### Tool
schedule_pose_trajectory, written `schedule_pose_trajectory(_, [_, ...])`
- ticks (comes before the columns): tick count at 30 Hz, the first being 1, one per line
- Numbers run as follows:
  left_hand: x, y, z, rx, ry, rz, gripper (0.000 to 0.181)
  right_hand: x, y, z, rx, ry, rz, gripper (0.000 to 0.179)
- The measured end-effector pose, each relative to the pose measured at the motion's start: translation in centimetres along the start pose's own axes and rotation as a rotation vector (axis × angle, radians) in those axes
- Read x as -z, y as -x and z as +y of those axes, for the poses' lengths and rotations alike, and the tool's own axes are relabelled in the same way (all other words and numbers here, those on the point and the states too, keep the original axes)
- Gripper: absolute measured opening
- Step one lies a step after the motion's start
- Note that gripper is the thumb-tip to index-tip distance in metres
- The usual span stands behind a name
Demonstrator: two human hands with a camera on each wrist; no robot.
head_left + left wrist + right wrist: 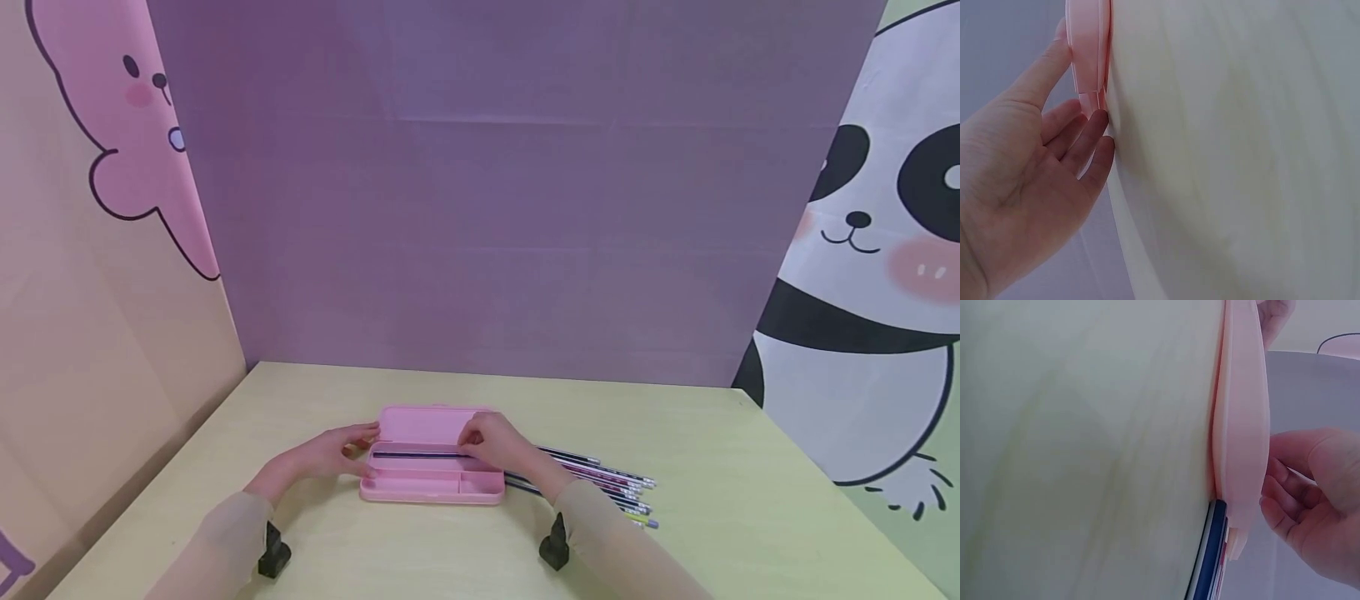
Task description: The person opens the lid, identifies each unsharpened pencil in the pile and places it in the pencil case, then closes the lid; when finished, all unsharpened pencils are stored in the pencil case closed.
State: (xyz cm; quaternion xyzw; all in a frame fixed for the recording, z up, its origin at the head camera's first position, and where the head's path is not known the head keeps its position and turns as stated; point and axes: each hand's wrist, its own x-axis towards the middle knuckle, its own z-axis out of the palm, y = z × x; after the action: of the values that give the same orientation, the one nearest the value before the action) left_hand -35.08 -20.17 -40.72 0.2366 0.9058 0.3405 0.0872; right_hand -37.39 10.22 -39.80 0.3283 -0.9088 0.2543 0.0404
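Pencil case (408, 487) in pink plastic, flipped open on a light wood-look table (337, 554), a little left of centre in the head view. Its lid (427, 423) is laid back on the far side. The near section has a divider toward the right, so there's a long compartment and a smaller one. One dark pencil (416, 455) lies lengthwise in the middle section.

Left hand (333, 450) is at the left end of the case, thumb against the near part, the other fingers loosely spread and curved up by the lid. Right hand (497, 440) is over the right part of the case, fingers bent inward with the tips right by the dark pencil's right end. Can't tell if it's actually pinching it, since the case wall hides that in the right wrist view.

Rest of the pencils (600, 477) are fanned out on the table just right of the case, partly hidden by the right forearm. Mostly dark ones, plus a yellow pencil (637, 518) on the near side. Beige sleeves (228, 533), purple backdrop (487, 208) behind, cartoon panda (855, 317) on the right wall.
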Motion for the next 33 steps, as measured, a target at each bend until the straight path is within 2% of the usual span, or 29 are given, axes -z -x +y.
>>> schedule_pose_trajectory(9, [-0.2, 0.0, 0.1, 0.026, 0.002, 0.007, 0.084, 0.3, 0.4, 0.4, -0.057, -0.039, -0.007, 0.007])
schedule_pose_trajectory(20, [-0.1, 0.0, 0.1, 0.041, -0.006, 0.015, 0.083, 2.0, 1.2, 0.6, -0.057, -0.118, -0.008, 0.014])
schedule_pose_trajectory(28, [-0.1, -0.2, -0.1, 0.054, 0.005, 0.018, 0.083, 3.3, 2.3, 1.3, -0.040, -0.099, 0.026, 0.016])
schedule_pose_trajectory(33, [-0.1, -0.1, -0.2, 0.028, 0.010, 0.011, 0.082, 4.1, 3.2, 1.8, -0.031, -0.094, 0.046, 0.017])
